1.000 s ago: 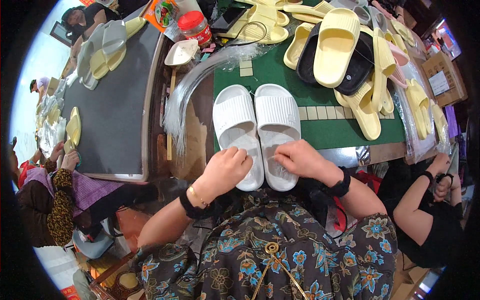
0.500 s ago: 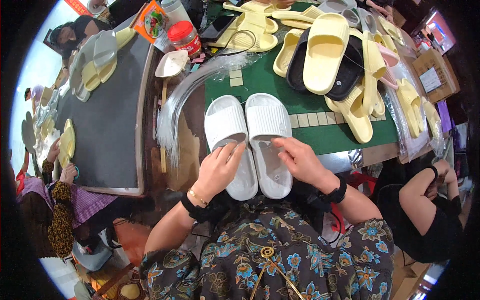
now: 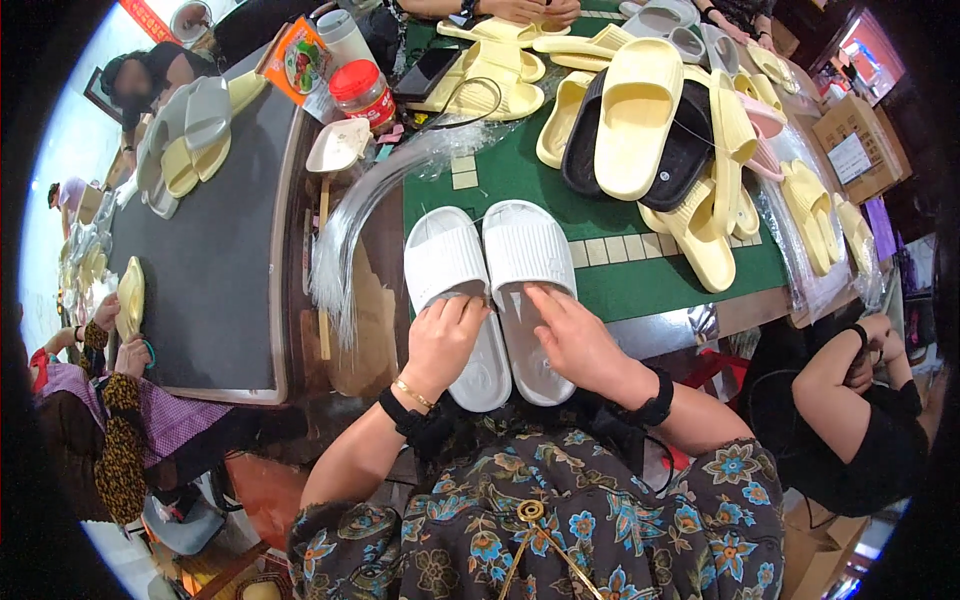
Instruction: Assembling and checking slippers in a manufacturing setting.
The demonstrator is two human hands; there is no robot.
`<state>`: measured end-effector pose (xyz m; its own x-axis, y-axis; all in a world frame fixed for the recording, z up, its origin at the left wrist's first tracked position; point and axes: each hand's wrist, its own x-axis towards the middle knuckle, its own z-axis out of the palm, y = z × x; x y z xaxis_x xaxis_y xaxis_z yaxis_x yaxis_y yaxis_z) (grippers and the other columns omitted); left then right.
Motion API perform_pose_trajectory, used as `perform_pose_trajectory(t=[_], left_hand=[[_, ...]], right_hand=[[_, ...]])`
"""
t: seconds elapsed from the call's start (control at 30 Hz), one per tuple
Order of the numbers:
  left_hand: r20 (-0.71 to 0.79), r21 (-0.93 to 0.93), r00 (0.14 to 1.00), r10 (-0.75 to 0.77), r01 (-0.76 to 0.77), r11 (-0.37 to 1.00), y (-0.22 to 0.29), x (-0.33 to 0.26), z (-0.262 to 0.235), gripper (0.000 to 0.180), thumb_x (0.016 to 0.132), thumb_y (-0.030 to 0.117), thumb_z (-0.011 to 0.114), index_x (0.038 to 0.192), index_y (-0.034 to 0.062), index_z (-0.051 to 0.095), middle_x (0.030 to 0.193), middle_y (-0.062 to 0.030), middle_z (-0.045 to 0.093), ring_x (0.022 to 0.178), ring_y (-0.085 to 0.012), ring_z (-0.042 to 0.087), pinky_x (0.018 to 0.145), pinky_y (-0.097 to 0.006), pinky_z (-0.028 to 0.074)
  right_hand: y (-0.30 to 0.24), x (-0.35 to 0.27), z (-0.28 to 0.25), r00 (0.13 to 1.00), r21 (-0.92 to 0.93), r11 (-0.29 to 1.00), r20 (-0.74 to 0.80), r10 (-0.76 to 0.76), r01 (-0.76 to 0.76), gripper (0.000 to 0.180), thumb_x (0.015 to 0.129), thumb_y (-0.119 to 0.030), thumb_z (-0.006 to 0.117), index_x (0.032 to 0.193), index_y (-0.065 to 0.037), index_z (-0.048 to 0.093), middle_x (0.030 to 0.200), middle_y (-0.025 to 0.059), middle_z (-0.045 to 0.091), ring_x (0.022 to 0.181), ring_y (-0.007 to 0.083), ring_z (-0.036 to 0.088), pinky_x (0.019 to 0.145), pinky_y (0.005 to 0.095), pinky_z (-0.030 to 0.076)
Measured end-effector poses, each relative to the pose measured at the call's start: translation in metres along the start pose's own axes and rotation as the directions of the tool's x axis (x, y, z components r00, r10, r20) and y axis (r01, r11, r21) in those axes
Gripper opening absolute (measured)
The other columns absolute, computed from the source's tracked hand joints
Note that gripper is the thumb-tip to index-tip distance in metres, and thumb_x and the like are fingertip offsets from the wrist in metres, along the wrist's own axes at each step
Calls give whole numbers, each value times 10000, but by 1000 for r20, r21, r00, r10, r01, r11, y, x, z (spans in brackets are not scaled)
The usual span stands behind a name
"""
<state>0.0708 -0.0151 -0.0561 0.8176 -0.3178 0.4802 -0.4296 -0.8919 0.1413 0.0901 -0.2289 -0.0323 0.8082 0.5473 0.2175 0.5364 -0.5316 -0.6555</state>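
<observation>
A pair of white slide slippers stands side by side in front of me, toes pointing away, heels over the near table edge. My left hand [image 3: 445, 340] curls its fingers in at the rear edge of the ribbed strap of the left slipper [image 3: 445, 245]; its fingertips are partly hidden. At the same edge of the right slipper [image 3: 530, 245], my right hand [image 3: 585, 345] has its fingers tucked in under the strap, with the thumb over the footbed. A thin dark thread shows between the two toes.
A green mat [image 3: 440, 185] lies beneath the slippers' front. Beyond it, yellow slippers [image 3: 635, 120] and a black one [image 3: 590, 140] are piled up. Clear plastic strands [image 3: 335, 250], a white scoop [image 3: 338, 147] and a red-lidded jar [image 3: 360, 95] lie leftward. Co-workers sit on both sides.
My right hand has moved left and its fingers have gone in at the strap. The left hand is slightly lower, fingers deeper at its strap. The slippers have shifted a little nearer me.
</observation>
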Motion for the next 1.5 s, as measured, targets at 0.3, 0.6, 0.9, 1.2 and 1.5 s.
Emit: perform_pose_trajectory(t=[0.3, 0.6, 0.9, 1.2, 1.5], left_hand=[[-87, -35, 996, -5, 2, 999, 4, 4, -1, 161, 757, 200, 726, 818, 86, 630, 744, -25, 569, 675, -176, 572, 591, -312, 475], [-264, -190, 960, -93, 42, 981, -6, 14, -18, 121, 775, 143, 729, 752, 81, 628, 685, -52, 591, 580, -221, 581, 517, -338, 463], [-47, -88, 700, -712, 708, 701, -110, 49, -3, 280, 824, 298, 656, 822, 18, 655, 842, -165, 673, 809, -356, 646, 712, -449, 503], [115, -189, 732, -672, 680, 708, -125, 52, 23, 196, 815, 201, 628, 847, 18, 689, 801, -190, 678, 773, -345, 668, 711, -404, 527], [79, -633, 831, -550, 469, 617, -59, 85, 16, 134, 826, 101, 636, 883, -19, 649, 725, -125, 665, 655, -161, 646, 638, -296, 508]], right_hand=[[25, 35, -36, 960, 93, 982, -216, 181, -164, 146, 854, -76, 568, 961, -8, 642, 867, 171, 622, 810, 346, 625, 700, 416, 504], [88, 113, -30, 916, -135, 906, -69, 395, -401, 302, 792, -310, 651, 833, -15, 703, 796, 189, 681, 770, 342, 668, 728, 411, 527], [103, 140, -21, 889, -350, 845, 68, 454, -404, 307, 700, -248, 687, 812, 38, 698, 821, 265, 664, 819, 394, 668, 758, 449, 544], [95, 137, -18, 923, -345, 867, 4, 385, -360, 227, 781, -178, 621, 859, 30, 670, 878, 265, 664, 835, 414, 657, 743, 481, 532], [39, 137, 8, 963, 675, 715, -24, 268, -182, 115, 952, -102, 496, 885, -14, 526, 801, 77, 652, 586, 89, 579, 535, 230, 470]])
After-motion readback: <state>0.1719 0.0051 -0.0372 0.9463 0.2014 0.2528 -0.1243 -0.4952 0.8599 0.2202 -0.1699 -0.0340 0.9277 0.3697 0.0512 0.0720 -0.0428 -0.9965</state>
